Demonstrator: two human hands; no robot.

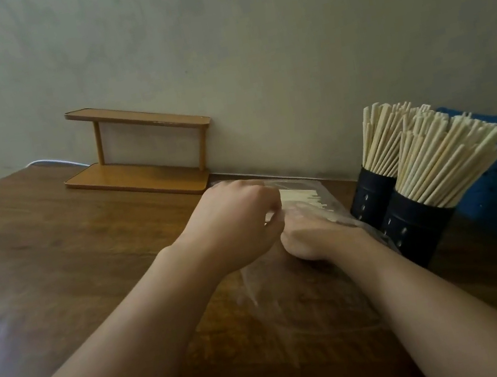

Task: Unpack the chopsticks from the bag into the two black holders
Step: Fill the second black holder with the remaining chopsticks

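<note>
The left hand [236,220] pinches the clear, crinkly plastic bag [305,198] at its mouth, seemingly to steady it, while the right hand [312,237] reaches inside toward the pale, slender chopsticks [300,196]; its grip is hidden. Both black holders [413,225] stand just right, already bristling full.

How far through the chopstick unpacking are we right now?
Well along, it seems. Both black holders already stand packed with chopsticks. In hand: the left hand grips the clear bag at its mouth, and the right hand is inside it. Left: a small bunch of chopsticks lying in the bag, which must go into holders that look nearly full.
</note>
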